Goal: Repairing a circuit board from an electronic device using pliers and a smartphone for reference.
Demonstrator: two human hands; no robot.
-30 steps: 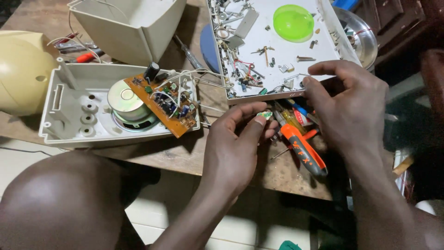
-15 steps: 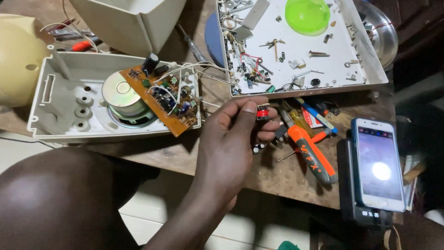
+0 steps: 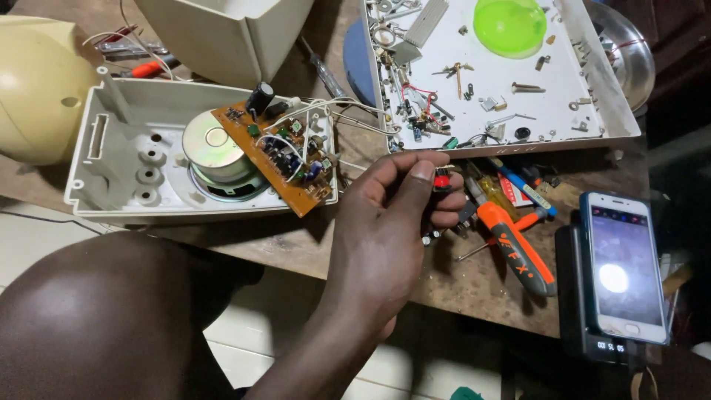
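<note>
left hand (image 3: 381,233) | fingers (image 3: 422,172) pinched shut on small red-and-black switch (image 3: 441,180) (wires trailing) | above table (image 3: 474,285), beside orange-handled screwdriver (image 3: 515,248) | right hand out of view

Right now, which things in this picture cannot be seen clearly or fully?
- Head view: the small red part in the left hand is mostly covered by the fingers.
- The right hand is out of frame.
- The speaker is partly under the circuit board.
- The metal bowl is hidden behind the white tray.

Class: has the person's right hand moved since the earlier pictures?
Yes. It was beside the white plastic tray a second ago; now it is out of view.
</note>
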